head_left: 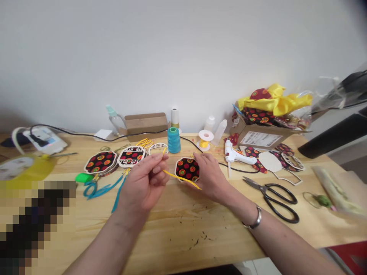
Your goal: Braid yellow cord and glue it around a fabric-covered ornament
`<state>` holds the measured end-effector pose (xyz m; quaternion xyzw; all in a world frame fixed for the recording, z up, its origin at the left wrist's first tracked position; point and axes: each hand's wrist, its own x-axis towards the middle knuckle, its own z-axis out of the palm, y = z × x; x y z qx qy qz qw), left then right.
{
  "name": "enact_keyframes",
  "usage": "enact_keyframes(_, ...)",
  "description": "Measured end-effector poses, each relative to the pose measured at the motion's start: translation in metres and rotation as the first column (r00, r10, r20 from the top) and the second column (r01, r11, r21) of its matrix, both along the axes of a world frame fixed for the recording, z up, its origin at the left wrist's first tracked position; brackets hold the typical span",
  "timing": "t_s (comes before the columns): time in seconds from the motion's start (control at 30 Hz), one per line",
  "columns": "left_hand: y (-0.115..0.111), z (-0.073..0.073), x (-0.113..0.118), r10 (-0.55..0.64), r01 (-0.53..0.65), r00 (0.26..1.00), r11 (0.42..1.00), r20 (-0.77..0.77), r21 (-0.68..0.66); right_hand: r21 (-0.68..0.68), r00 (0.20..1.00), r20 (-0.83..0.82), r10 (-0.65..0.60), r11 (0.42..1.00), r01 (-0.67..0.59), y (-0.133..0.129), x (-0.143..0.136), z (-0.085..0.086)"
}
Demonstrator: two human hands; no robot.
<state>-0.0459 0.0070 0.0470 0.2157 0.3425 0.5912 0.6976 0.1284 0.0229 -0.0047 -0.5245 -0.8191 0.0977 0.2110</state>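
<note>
My left hand (149, 175) is raised over the table with thumb and fingers pinched on a yellow cord (183, 178). One end of the cord hangs free toward the right. My right hand (210, 173) rests at the right edge of a patterned fabric panel (187, 169), black with red and orange flowers and a pale rim. Its fingers curl round the panel's edge; the fingertips are partly hidden. Just behind the panel stands a cone of turquoise thread (174, 140). To the left lie a lattice-fronted panel (131, 156) and a stack of flowered panels (100, 162) with turquoise tassels.
Black-handled scissors (271, 194) lie right of my right hand. Behind them are a white glue gun (237, 154), a spool of yellow cord (205, 139) and a cardboard box (258, 135) full of fabric. A black cable (137, 134) crosses the back. Dark scraps dot the wooden table (163, 236).
</note>
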Motion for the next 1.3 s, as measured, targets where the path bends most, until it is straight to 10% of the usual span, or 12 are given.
enact_keyframes(0.27,0.005,-0.029,0.0,0.02,-0.02,0.999,1.0,-0.043,-0.004,0.112,0.992,-0.094,-0.088,0.989,0.098,-0.017,0.027,0.033)
enact_keyframes(0.77,0.004,-0.036,-0.001,-0.057,0.057,0.998,0.994,0.003,-0.093,0.144,0.931,0.303,-0.203,0.976,0.166,-0.025,0.043,0.009)
enact_keyframes(1.07,0.005,-0.041,-0.001,-0.079,0.073,0.995,0.994,-0.066,-0.08,-0.006,0.991,0.13,-0.018,1.0,0.019,-0.011,-0.01,-0.005)
enact_keyframes(1.3,-0.003,-0.037,0.008,-0.113,0.075,0.953,0.987,-0.283,-0.141,-0.045,1.0,0.021,-0.009,0.999,0.01,-0.01,0.001,-0.011)
